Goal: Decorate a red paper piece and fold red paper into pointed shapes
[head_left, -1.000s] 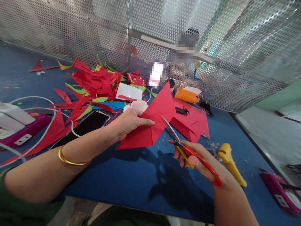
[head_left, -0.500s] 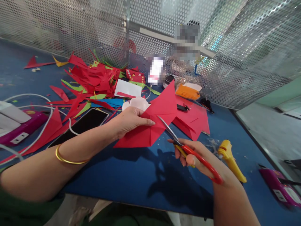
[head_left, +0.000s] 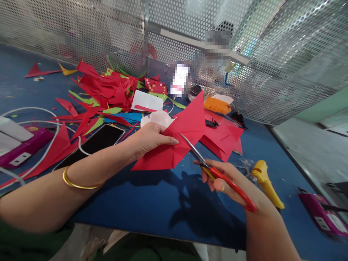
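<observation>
My left hand (head_left: 154, 139) pinches a creased sheet of red paper (head_left: 189, 117) between thumb and fingers, holding it above the blue table. In my right hand (head_left: 221, 177) is a pair of scissors (head_left: 231, 185) with red and yellow handles. Their blades point up and left and lie at the paper's middle, near my left thumb; whether both blades straddle the paper I cannot tell. More folded red paper (head_left: 224, 139) lies on the table just behind, with a small black object (head_left: 211, 123) on it.
Red and green paper scraps (head_left: 108, 87) are heaped at the back left. A dark phone (head_left: 92, 145) and white cable lie left. The yellow glue gun (head_left: 268, 183) and a purple power strip (head_left: 323, 214) are on the right. A perforated metal screen (head_left: 108, 32) borders the table.
The scissor tip has shifted very slightly left against the red paper. Otherwise both hands hold nearly the same pose, and the view has moved a little.
</observation>
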### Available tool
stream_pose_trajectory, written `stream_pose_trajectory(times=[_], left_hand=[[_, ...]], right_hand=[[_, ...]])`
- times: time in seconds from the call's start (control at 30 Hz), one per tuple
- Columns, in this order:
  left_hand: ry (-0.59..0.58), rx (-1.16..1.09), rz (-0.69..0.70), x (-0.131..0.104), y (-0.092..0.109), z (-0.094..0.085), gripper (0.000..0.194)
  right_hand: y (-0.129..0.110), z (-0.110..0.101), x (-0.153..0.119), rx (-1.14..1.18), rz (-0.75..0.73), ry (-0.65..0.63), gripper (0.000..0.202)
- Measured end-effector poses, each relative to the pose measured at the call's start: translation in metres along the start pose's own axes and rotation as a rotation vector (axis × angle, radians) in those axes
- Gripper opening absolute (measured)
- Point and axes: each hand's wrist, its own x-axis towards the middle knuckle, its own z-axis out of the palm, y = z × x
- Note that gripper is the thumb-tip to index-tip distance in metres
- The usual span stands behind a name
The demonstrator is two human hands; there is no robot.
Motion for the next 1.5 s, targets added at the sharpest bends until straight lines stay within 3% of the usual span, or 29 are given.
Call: stream_pose_trajectory(times=[0.33,0.63,0.9,1.23,1.5], left_hand=[[-0.002,0.032,0.056,0.004,-0.003,-0.002,0.030],[0.021,0.056,0.008,0.002,-0.001,-0.001,0.021],[-0.016,0.040,0.017,0.003,-0.002,-0.005,0.029],[-0.082,-0.032,0.058,0.002,-0.001,-0.004,0.036],[-0.087,0.000,0.060,0.005,0.000,-0.007,0.038]], right_hand=[[0.002,0.000,0.000,0.004,0.003,-0.007,0.070],[0.004,-0.002,0.001,-0.029,-0.016,-0.023,0.076],[0.011,-0.002,0.000,-0.015,-0.059,-0.039,0.072],[0.000,0.004,0.001,0.054,0.058,0.001,0.072],[0.004,0.003,0.001,-0.035,0.059,0.009,0.076]])
